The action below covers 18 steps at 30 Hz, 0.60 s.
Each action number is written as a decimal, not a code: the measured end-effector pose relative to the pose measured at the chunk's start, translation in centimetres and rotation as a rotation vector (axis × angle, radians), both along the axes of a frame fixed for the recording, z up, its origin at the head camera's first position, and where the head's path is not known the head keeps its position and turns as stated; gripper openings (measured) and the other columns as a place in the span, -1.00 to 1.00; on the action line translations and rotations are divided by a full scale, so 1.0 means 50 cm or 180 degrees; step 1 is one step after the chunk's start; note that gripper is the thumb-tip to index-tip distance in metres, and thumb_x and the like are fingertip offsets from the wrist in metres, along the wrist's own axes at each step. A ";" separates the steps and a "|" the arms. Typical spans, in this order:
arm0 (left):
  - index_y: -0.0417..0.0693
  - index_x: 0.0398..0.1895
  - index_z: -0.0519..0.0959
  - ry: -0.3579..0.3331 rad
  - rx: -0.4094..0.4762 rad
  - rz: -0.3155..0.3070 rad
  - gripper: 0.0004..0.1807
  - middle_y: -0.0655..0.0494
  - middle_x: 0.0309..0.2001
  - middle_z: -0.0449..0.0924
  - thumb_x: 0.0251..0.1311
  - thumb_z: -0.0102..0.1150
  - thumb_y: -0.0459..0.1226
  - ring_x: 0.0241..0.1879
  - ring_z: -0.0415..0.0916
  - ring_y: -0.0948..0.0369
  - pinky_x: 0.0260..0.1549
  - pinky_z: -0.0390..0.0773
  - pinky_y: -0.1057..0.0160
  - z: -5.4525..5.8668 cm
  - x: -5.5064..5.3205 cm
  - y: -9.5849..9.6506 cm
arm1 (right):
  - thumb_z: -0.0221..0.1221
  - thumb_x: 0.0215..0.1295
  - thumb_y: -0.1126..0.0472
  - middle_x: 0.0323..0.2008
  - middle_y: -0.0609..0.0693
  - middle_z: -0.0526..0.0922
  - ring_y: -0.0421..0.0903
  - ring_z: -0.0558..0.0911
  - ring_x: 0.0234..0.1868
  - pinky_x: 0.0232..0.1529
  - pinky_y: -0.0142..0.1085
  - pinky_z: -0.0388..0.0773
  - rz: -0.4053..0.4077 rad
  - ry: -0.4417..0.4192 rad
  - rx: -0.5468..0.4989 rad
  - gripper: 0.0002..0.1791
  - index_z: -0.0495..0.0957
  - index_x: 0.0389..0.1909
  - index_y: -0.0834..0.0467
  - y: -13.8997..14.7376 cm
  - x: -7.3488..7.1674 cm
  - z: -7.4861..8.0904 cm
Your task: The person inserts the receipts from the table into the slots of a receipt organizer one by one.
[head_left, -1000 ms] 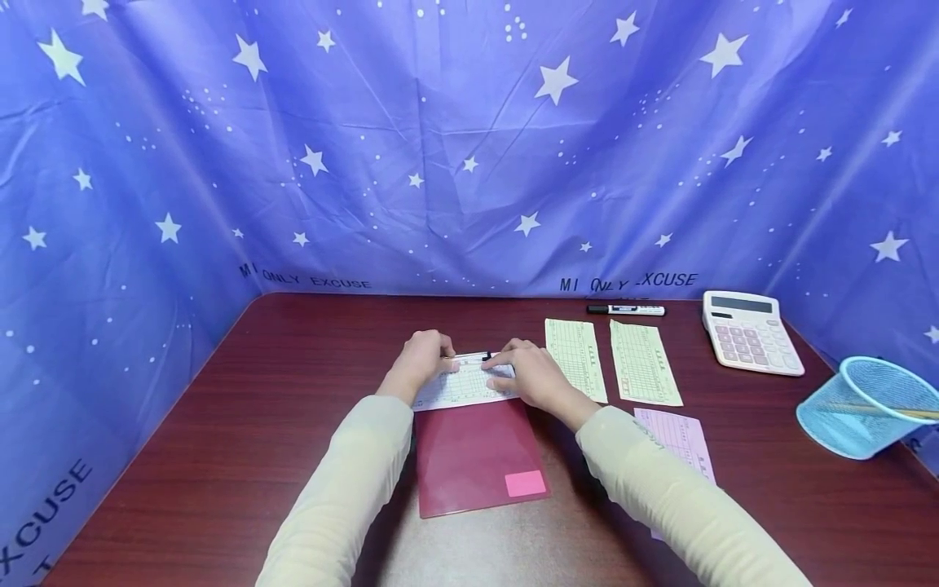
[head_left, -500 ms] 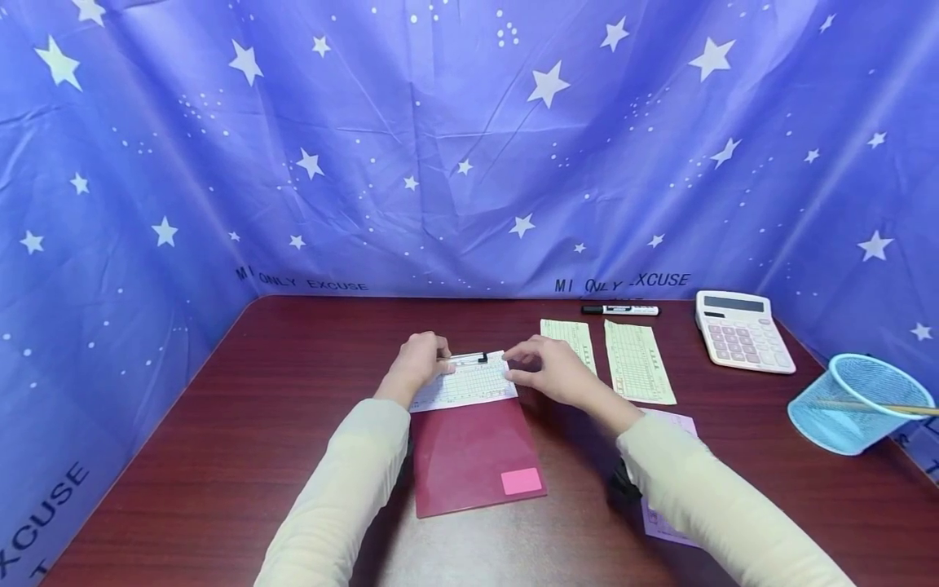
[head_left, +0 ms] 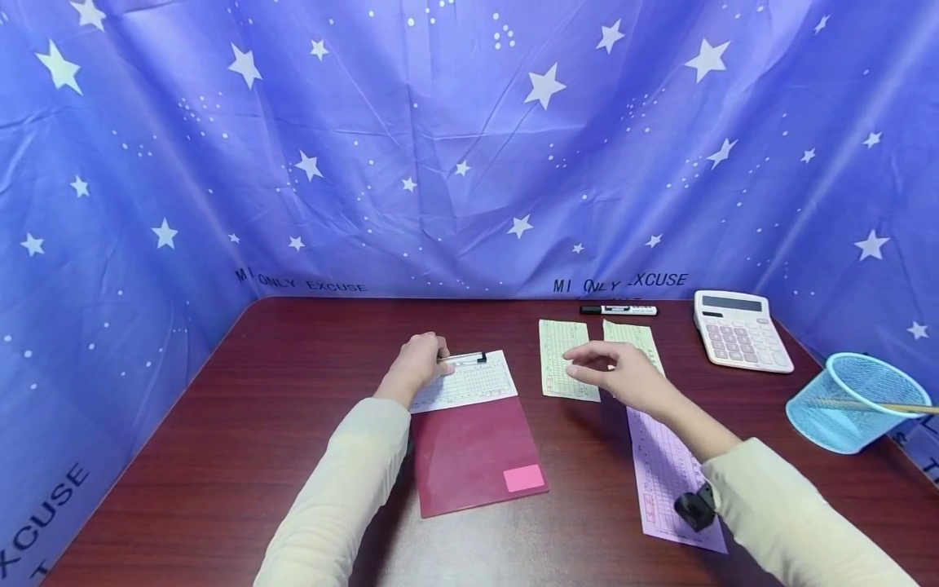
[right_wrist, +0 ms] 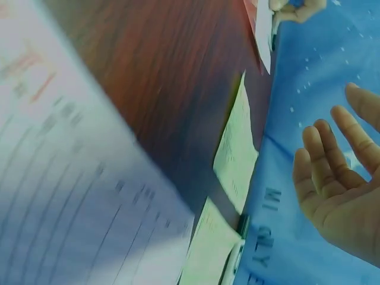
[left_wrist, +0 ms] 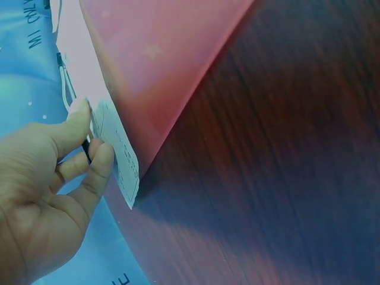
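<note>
A dark red clipboard (head_left: pixel 477 456) with a pink sticker lies mid-table. A white printed form (head_left: pixel 473 385) covers its far end, beneath the wire clip (head_left: pixel 466 358). My left hand (head_left: pixel 420 360) holds the clipboard by the clip at its far left corner; in the left wrist view its thumb and fingers close in at the form's edge. To the right, my right hand (head_left: pixel 623 375) hovers with loosely bent fingers and nothing in them. Beneath and beside it lie a yellow-green slip (head_left: pixel 557 346), a second slip (head_left: pixel 632 333) partly hidden by the hand, and a purple slip (head_left: pixel 660 473).
A marker (head_left: pixel 619 310) lies near the back edge. The white calculator (head_left: pixel 742 330) is at the back right, and a blue mesh pen cup (head_left: pixel 822 416) lies tipped, with a pencil inside, by the right edge. Starry blue cloth (head_left: pixel 411 147) hangs around the table.
My right hand has left the form on the clipboard and moved right, over the slips, uncovering more of the purple one. The left hand has stayed at the clip.
</note>
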State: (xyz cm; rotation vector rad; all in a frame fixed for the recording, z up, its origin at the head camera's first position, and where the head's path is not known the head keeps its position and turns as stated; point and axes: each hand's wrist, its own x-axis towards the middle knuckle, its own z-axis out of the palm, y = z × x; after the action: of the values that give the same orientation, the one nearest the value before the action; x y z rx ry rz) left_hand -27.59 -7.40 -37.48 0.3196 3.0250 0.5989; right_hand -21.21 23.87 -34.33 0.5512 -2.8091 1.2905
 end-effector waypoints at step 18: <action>-0.16 -0.19 0.65 -0.0100 0.0031 0.0002 -0.74 -0.01 -0.17 0.57 0.22 0.45 -0.18 -0.12 0.52 0.05 0.01 0.52 0.10 0.000 -0.001 0.002 | 0.28 0.41 0.06 0.06 0.21 0.67 -0.42 0.56 -0.14 -0.19 -0.44 0.51 -0.0694 -0.0384 0.0120 -0.52 0.59 0.17 0.34 0.163 0.100 -0.017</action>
State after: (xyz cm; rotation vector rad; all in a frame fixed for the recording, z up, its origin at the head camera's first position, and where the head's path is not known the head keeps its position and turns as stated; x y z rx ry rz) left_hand -27.62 -7.31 -37.46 0.3065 2.9931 0.6129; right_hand -16.20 32.00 -35.15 0.1650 -2.8941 1.2706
